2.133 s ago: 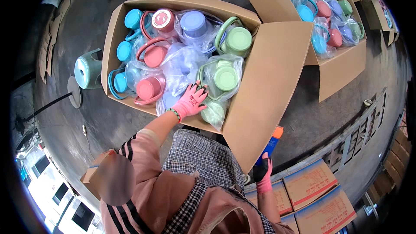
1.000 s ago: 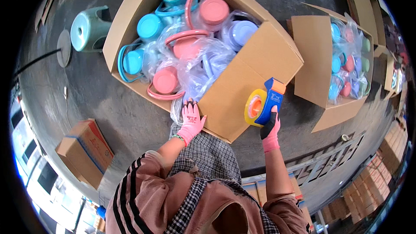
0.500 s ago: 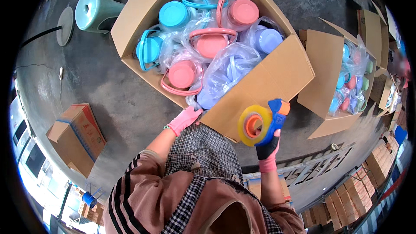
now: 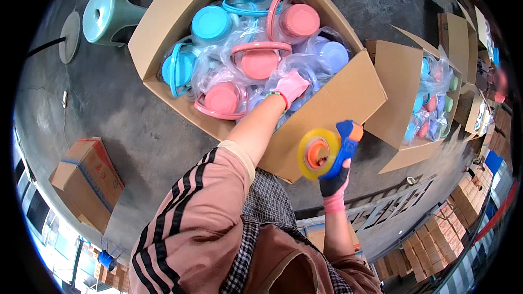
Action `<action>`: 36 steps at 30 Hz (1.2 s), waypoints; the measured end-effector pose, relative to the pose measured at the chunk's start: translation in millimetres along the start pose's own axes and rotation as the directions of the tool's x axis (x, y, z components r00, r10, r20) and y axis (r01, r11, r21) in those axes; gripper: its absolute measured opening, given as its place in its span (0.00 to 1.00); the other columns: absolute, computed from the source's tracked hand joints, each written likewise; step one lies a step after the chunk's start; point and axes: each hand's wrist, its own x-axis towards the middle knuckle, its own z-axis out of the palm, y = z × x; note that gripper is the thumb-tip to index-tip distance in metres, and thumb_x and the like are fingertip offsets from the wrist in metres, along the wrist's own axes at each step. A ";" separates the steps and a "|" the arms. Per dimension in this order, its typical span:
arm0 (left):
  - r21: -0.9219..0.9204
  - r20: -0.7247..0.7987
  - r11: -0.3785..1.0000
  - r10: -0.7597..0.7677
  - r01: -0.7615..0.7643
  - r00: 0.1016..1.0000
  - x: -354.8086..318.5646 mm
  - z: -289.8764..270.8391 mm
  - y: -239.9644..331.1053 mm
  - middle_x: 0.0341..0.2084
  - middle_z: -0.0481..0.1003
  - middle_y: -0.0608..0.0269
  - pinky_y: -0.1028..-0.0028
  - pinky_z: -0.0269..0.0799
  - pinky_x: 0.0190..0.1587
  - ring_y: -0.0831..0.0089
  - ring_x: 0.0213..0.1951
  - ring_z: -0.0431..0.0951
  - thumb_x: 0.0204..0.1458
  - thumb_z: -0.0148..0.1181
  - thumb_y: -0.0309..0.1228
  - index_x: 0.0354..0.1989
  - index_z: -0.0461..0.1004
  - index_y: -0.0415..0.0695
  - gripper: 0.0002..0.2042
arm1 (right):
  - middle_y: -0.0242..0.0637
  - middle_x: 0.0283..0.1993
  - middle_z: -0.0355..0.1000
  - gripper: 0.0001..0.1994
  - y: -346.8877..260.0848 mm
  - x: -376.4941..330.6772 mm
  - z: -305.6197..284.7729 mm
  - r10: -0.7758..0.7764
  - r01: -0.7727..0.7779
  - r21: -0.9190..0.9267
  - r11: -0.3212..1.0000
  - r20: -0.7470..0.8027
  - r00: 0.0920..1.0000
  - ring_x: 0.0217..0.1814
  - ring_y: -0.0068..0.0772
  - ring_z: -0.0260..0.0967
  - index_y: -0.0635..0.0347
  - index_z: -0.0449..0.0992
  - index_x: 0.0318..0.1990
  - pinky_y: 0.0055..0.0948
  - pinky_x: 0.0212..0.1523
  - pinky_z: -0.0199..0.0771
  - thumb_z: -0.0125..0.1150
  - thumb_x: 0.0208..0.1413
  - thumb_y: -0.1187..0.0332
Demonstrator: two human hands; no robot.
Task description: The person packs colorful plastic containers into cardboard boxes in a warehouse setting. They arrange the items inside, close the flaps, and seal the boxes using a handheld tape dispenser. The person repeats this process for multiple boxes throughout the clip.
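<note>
My left hand, in a pink glove, reaches into an open cardboard box and rests on a plastic-wrapped bucket with a purple handle. Its fingertips are hidden, so whether they grip is unclear. Around it stand lidded buckets in clear bags: a pink-lidded bucket just beyond, another pink-lidded bucket to the left, and a purple-lidded bucket to the right. In my right hand, gloved in pink and black, is a blue and orange tape dispenser with a yellowish roll, held outside the box's near flap.
A second open box of bagged containers stands at right. At left are a pale green stool, a round-based stand and a closed carton. Stacked cartons line the lower right, past a metal frame.
My left hand has moved from the box's near left corner up and right, onto the bagged purple bucket inside. The right hand still holds the tape dispenser, barely moved.
</note>
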 end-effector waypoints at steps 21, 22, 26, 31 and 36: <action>-0.204 -0.750 0.979 -0.156 -0.001 0.642 -197.0 -85.3 -295.8 0.38 0.68 0.46 0.69 0.60 0.47 0.58 0.43 0.66 0.46 0.52 0.39 0.43 0.64 0.34 0.21 | 0.28 0.26 0.66 0.22 37.8 97.5 24.5 -0.119 0.044 -0.311 0.949 -0.225 0.967 0.27 0.18 0.60 0.65 0.72 0.32 0.20 0.29 0.61 0.55 0.46 0.50; -0.224 -0.798 0.974 -0.162 -0.037 0.581 -204.3 -79.8 -294.5 0.35 0.69 0.47 0.70 0.61 0.45 0.60 0.40 0.68 0.46 0.51 0.41 0.42 0.64 0.33 0.22 | 0.28 0.27 0.66 0.22 33.4 90.9 30.6 -0.113 0.043 -0.333 0.942 -0.194 0.975 0.28 0.18 0.62 0.64 0.72 0.33 0.20 0.30 0.62 0.55 0.46 0.50; -0.144 -0.835 0.989 -0.134 0.022 0.534 -213.6 -123.0 -279.4 0.44 0.64 0.42 0.66 0.58 0.49 0.54 0.48 0.63 0.47 0.49 0.45 0.46 0.60 0.31 0.27 | 0.30 0.31 0.67 0.21 53.9 67.8 34.1 -0.142 0.103 -0.357 0.928 -0.085 0.986 0.33 0.19 0.60 0.67 0.71 0.34 0.22 0.36 0.62 0.55 0.47 0.54; 0.381 -0.808 0.912 0.248 0.154 0.535 -139.1 -172.9 -207.2 0.41 0.64 0.39 0.63 0.60 0.48 0.51 0.44 0.65 0.41 0.52 0.44 0.45 0.61 0.31 0.29 | 0.30 0.30 0.67 0.22 68.6 46.4 30.5 -0.206 0.113 -0.391 0.913 -0.204 0.957 0.31 0.19 0.61 0.66 0.71 0.35 0.21 0.34 0.62 0.53 0.48 0.51; 0.758 -0.165 0.629 0.444 -0.176 0.881 -110.4 -78.3 -146.1 0.49 0.53 0.39 0.53 0.48 0.51 0.42 0.49 0.53 0.30 0.56 0.56 0.47 0.58 0.35 0.40 | 0.30 0.27 0.66 0.24 55.9 57.4 44.6 -0.217 0.044 -0.492 0.869 -0.300 0.929 0.27 0.20 0.60 0.66 0.72 0.33 0.21 0.30 0.61 0.52 0.47 0.48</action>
